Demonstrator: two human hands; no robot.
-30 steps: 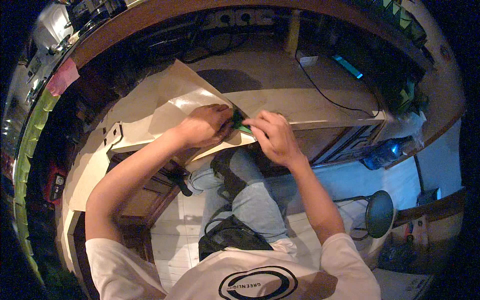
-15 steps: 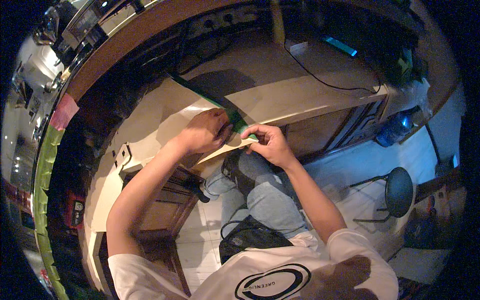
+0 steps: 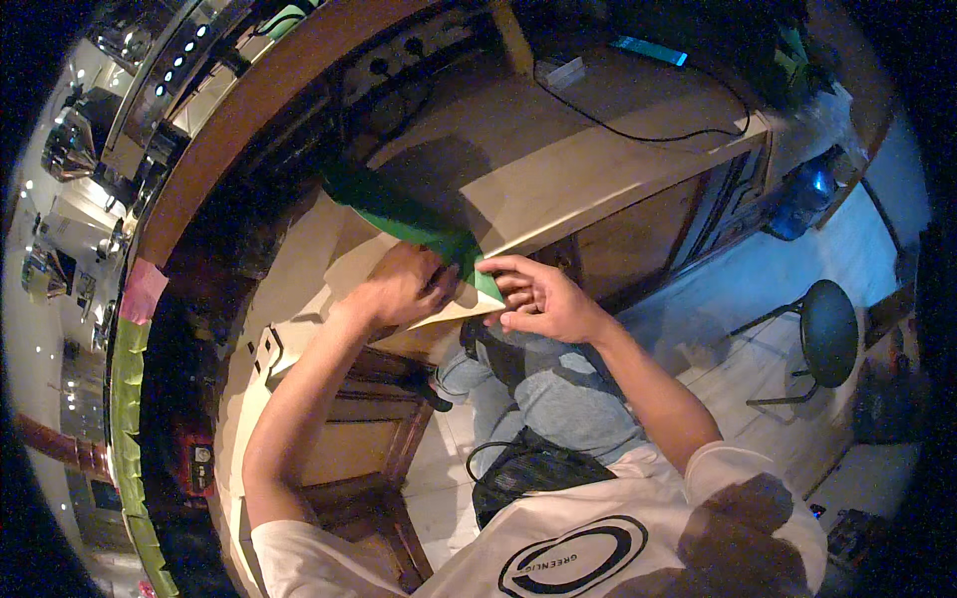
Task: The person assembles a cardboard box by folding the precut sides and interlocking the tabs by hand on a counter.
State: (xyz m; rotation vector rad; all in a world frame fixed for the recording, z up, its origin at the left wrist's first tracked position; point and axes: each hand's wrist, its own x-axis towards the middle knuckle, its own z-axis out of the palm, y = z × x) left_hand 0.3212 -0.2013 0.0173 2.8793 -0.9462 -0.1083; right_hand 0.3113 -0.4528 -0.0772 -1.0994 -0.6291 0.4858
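The green sheet (image 3: 439,237) is held between the two hands, across the front edge of the pale worktop (image 3: 588,125). By the left hand (image 3: 399,286), it is gripped with the fingers curled in tightly over its near part; the fingertips are mostly hidden. By the right hand (image 3: 546,301), the sheet's near corner is met with thumb and index finger set moderately apart; the corner is seen between them, but whether it is pinched cannot be told. A pale underside (image 3: 477,305) is shown at that corner, between the two sets of fingers, while the far green end is stretched up and left, beyond the left fingers. Well beyond the right fingers, a phone (image 3: 653,50) with a lit screen and a dark cable (image 3: 648,138) are laid on the worktop. Far to the right of the same fingers, a dark stool (image 3: 829,334) is placed on the floor. Below both sets of fingers, a black bag (image 3: 538,473) is seen against the lap.
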